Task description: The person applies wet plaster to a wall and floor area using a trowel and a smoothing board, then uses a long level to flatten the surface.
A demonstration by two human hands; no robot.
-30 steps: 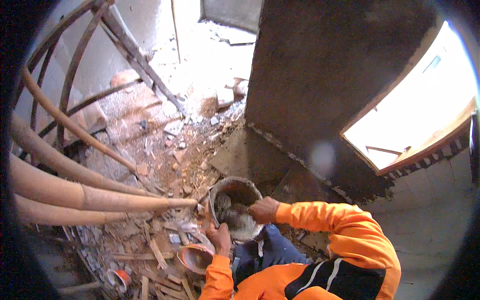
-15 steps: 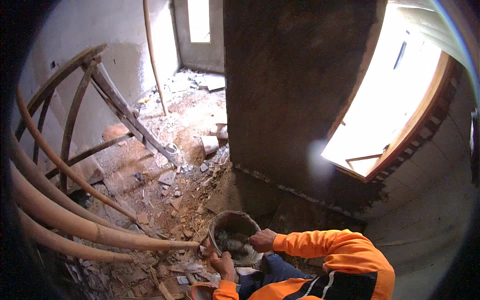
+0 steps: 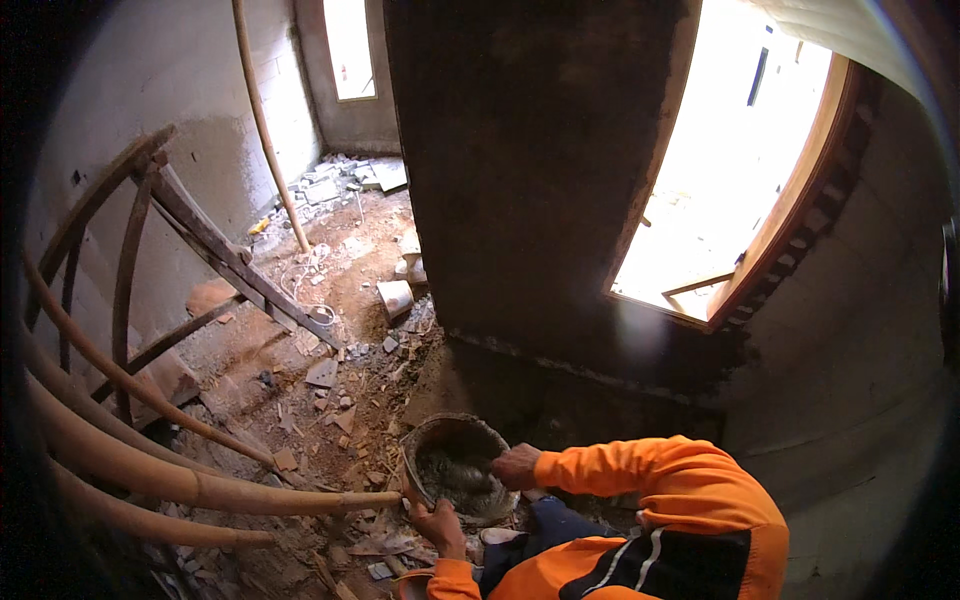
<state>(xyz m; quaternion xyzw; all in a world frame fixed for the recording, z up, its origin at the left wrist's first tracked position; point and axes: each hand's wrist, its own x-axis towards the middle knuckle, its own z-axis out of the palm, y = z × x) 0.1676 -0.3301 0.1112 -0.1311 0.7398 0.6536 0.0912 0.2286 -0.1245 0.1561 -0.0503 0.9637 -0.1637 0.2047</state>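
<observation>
My left hand [image 3: 434, 518], below an orange sleeve, is closed on the near-left rim of a mortar-crusted bucket [image 3: 418, 440]. The bucket holds wet grey mortar [image 3: 445, 475] and is at my legs in dark blue trousers [image 3: 560, 525]. My right hand [image 3: 512, 466] is closed at the bucket's right side, over the mortar; what its fingers grip is hidden. A thick bamboo pole [image 3: 200, 480] ends just left of the bucket and my left hand.
A leaning bamboo-and-timber frame [image 3: 135, 280] fills the left. Broken tiles and rubble [image 3: 340, 400] cover the floor, with a white bucket [image 3: 395, 298] lying farther back. A dark plastered wall [image 3: 510, 170] has a wood-framed opening [image 3: 730, 160] at right; a narrow window [image 3: 348, 50] is behind.
The view has tilted up and turned, showing more of the back room and window. Both my hands stay at the bucket; the right has shifted slightly within it.
</observation>
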